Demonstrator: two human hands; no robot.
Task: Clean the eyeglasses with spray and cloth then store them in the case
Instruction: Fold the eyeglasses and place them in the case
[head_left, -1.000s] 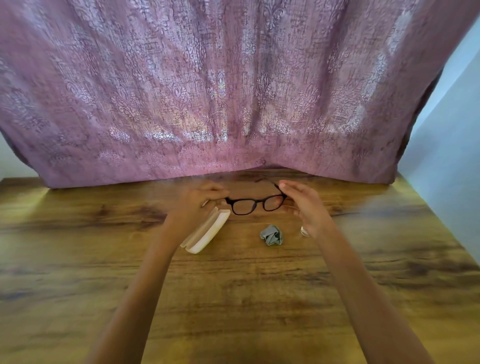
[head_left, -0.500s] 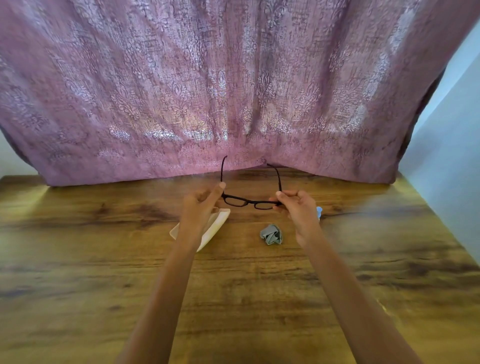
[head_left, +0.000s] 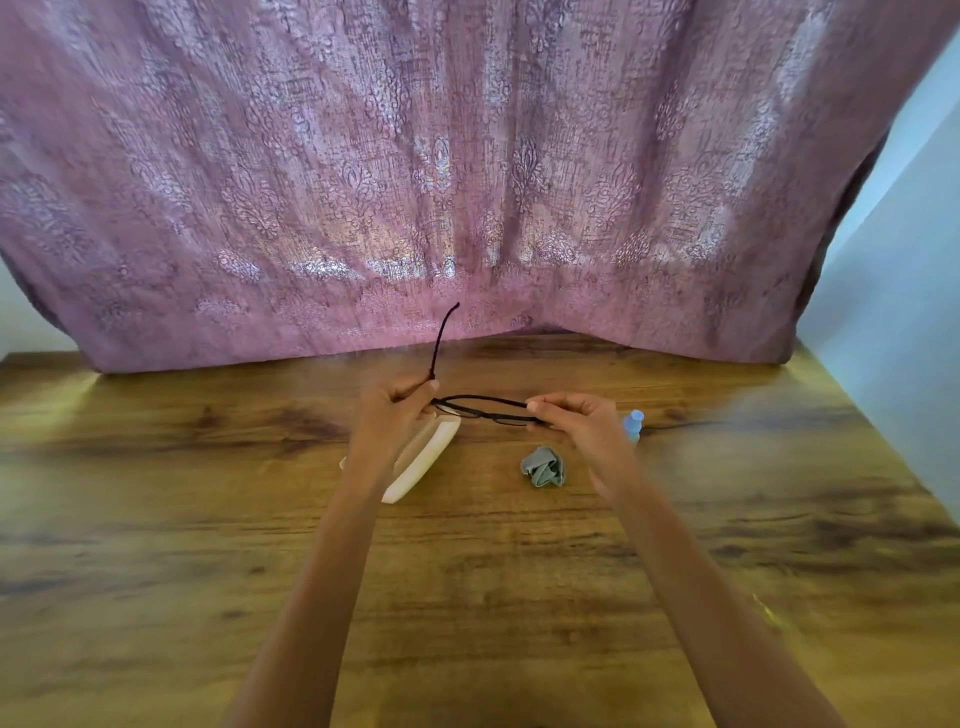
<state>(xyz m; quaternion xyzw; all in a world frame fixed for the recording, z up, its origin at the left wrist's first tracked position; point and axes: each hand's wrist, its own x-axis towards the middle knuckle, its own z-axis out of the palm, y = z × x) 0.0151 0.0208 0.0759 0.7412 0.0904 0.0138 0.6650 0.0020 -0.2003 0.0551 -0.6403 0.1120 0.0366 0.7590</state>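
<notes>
Both hands are up over the wooden table (head_left: 208, 545), and between them sit the black-framed eyeglasses (head_left: 493, 415), lifted clear of the wood and lying nearly flat, lenses edge-on to the camera. The left hand (head_left: 392, 421) pinches the left end of the frame, thumb and curled fingers closed around it by the hinge. From that corner one temple (head_left: 440, 340) stands straight up, its tip crossing in front of the curtain. The right hand (head_left: 584, 423) grips the right end the same way, fingers folded over the top and thumb underneath. A second thin dark bar runs across from hand to hand just above the frame front; it looks like the other temple folded in, though it is too fine to be sure. Below the left wrist lies the cream case (head_left: 423, 462), angled on the table and partly hidden by the forearm, and I cannot tell whether it is open or closed. Just left of the right wrist sits the grey cloth (head_left: 543, 466), crumpled into a small ball. Peeking out behind the right hand is the pale blue spray bottle (head_left: 634, 422), mostly hidden. A mauve patterned curtain (head_left: 467, 182) hangs across the far edge, with a pale wall (head_left: 893, 270) to the right.
</notes>
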